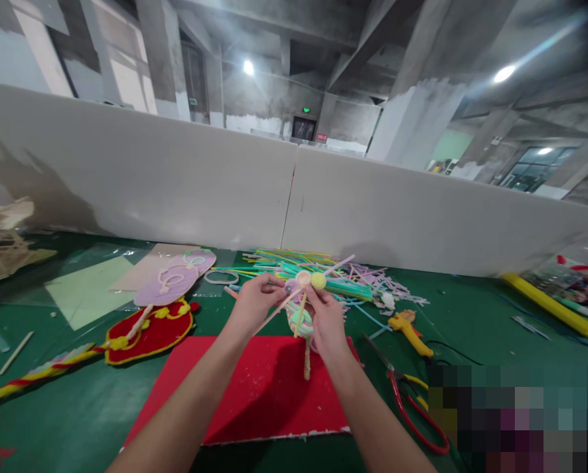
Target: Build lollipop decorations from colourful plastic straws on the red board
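My left hand [257, 299] and my right hand [327, 318] meet above a red board [264, 387]. Between their fingertips is a small pipe-cleaner craft with a yellow coiled disc [318, 281], a pale peach coiled disc [303, 279] and a lilac part at the left. Thin stems stick out from it, one up to the right and others downward. Both hands pinch it, with fingers closed. Just below hangs or lies a pastel striped coiled piece [301, 318] with a twisted stem; I cannot tell whether it is joined to the craft.
Behind the hands lies a heap of pipe cleaners [343, 282]. At right are a yellow hot glue gun [412, 334] and red-handled scissors [407, 401]. At left sit a red and yellow craft piece [150, 332], lilac shapes [170, 282] and a green sheet [91, 292]. A white partition [200, 184] stands behind.
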`<state>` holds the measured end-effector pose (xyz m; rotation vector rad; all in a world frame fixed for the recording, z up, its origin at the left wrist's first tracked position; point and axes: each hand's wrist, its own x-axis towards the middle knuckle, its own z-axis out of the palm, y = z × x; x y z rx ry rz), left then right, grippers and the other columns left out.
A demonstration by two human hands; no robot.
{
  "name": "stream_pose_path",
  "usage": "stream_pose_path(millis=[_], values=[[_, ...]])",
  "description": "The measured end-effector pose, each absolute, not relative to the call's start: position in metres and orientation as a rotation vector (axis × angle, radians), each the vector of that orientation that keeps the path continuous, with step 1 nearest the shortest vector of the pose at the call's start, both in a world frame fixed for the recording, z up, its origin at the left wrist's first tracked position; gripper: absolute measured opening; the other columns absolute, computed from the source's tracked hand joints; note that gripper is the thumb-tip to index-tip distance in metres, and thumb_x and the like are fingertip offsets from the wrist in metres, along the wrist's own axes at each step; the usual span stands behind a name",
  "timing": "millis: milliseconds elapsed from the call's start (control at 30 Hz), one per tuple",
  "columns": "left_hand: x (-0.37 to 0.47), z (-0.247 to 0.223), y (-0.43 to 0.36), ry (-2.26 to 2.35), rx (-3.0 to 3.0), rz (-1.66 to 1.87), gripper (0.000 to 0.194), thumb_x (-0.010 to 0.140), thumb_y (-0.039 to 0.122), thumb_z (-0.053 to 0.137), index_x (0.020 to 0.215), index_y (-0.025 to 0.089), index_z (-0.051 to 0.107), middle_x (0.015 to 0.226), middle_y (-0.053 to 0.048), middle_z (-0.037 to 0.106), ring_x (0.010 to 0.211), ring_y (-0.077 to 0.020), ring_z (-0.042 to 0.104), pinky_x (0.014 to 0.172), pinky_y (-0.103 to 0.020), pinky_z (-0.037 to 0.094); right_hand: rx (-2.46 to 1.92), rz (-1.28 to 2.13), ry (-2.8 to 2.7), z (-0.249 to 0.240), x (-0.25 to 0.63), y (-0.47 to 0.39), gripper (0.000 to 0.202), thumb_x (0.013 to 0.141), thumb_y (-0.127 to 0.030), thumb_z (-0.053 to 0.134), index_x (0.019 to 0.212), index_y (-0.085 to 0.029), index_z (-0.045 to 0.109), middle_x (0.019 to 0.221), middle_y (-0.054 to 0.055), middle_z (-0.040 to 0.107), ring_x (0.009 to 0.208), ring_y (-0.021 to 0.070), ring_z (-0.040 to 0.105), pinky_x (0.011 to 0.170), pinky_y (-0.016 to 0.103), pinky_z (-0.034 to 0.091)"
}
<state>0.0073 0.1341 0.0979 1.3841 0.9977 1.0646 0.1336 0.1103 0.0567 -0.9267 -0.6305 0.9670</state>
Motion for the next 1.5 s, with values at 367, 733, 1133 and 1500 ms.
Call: stream_pose_path(millis=[367, 733, 1133, 1500], values=[[0.012, 0.097, 0.131, 0.987, 1.31, 1.102, 0.014, 0.059, 0.022, 0.061, 0.068, 0.015, 0.052, 0.06, 0.0, 0.061, 0.055, -0.011, 0.058, 0.052, -0.021, 0.045, -0.908, 0.953, -0.591, 0.053, 0.133, 0.113, 0.026, 0.054, -0.03, 0.069, 0.075, -0.015, 0.063, 0.069, 0.002, 0.064, 0.066, 0.0164, 0.059, 0.063, 0.029, 0.046], [0.013, 0.094, 0.132, 0.97, 1.276, 1.099, 0.018, 0.058, 0.024, 0.062, 0.069, 0.014, 0.052, 0.06, -0.001, 0.062, 0.055, -0.0112, 0.058, 0.052, -0.02, 0.044, -0.883, 0.944, -0.544, 0.054, 0.133, 0.113, 0.026, 0.052, -0.027, 0.07, 0.074, -0.015, 0.062, 0.069, 0.001, 0.064, 0.066, 0.0153, 0.059, 0.068, 0.03, 0.046], [0.018, 0.091, 0.131, 0.983, 1.239, 1.107, 0.02, 0.058, 0.026, 0.061, 0.071, 0.014, 0.052, 0.057, 0.0, 0.061, 0.052, -0.0113, 0.058, 0.05, -0.021, 0.044, -0.856, 0.971, -0.541, 0.054, 0.132, 0.112, 0.023, 0.054, -0.025, 0.07, 0.074, -0.015, 0.063, 0.069, 0.001, 0.065, 0.065, 0.0143, 0.059, 0.067, 0.028, 0.047], [-0.005, 0.114, 0.138, 1.027, 1.565, 1.051, 0.029, 0.069, 0.036, 0.049, 0.081, 0.013, 0.063, 0.083, -0.006, 0.065, 0.073, -0.0169, 0.058, 0.056, -0.022, 0.045, -1.082, 1.18, -1.165, 0.08, 0.144, 0.093, 0.023, 0.059, -0.031, 0.066, 0.074, -0.014, 0.066, 0.075, 0.004, 0.065, 0.073, 0.017, 0.057, 0.071, 0.029, 0.043]])
